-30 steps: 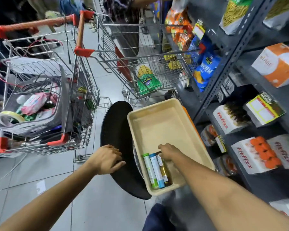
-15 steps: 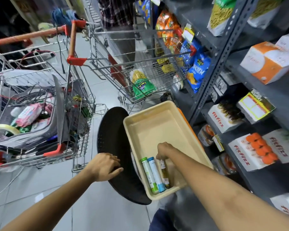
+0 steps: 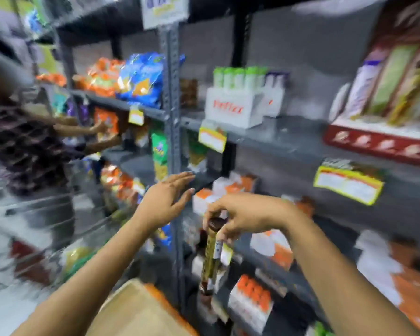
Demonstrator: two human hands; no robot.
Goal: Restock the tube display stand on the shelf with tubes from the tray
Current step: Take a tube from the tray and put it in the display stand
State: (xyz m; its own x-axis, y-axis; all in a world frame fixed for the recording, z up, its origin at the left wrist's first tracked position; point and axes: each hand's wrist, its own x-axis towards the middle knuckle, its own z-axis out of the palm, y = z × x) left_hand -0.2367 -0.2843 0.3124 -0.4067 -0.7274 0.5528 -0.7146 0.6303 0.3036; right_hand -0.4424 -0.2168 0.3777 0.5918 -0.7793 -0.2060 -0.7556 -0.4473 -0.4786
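My right hand (image 3: 247, 214) grips the dark cap end of a brown and gold tube (image 3: 210, 258), which hangs down in front of the grey shelves. My left hand (image 3: 165, 200) is open with fingers spread, raised beside the shelf upright and holding nothing. A white tube display stand (image 3: 233, 110) with red lettering sits on an upper shelf, filled with green-capped tubes (image 3: 238, 77). A second white stand (image 3: 275, 95) stands right behind it. A corner of the beige tray (image 3: 141, 311) shows at the bottom. The view is blurred.
A grey shelf upright (image 3: 171, 117) stands between my hands and the snack bags (image 3: 141, 78). Another person (image 3: 27, 151) reaches into the shelves at the left. Boxed goods (image 3: 393, 88) fill the right shelf, and orange-capped tube stands (image 3: 251, 301) sit lower down. A cart (image 3: 41, 226) is at left.
My right hand has lifted a brown and gold tube out of the tray and up to the shelves. My left hand has left the black stool and risen, open. The view has swung upward.
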